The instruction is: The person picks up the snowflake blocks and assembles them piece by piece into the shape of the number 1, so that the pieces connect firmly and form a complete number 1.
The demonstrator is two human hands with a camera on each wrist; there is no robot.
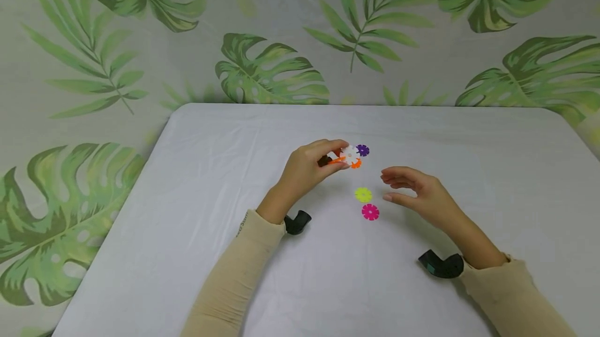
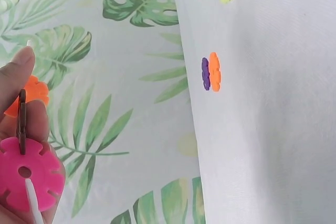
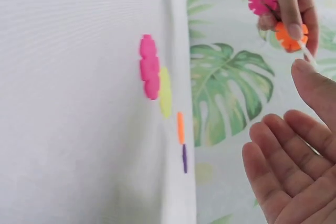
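My left hand (image 1: 309, 164) pinches a small cluster of interlocked, notched flower-shaped plastic discs above the table. In it are a white disc (image 1: 349, 154), an orange disc (image 3: 289, 36), a brown disc (image 2: 21, 124) seen edge-on and a pink disc (image 2: 32, 163) with a hole in its middle. My fingers hide part of the joints. To the right, my right hand (image 1: 417, 186) hovers with relaxed fingers, palm towards the cluster, holding nothing. Loose yellow (image 1: 363, 195) and pink (image 1: 370, 212) discs lie on the table between and below the hands.
Beyond the held cluster, a loose purple disc (image 1: 363, 150) and a loose orange disc (image 1: 357, 164) lie side by side. A white cloth covers the table (image 1: 164, 233). Its far edge meets a leaf-patterned backdrop (image 1: 272, 71). Black devices (image 1: 440, 265) sit at both wrists.
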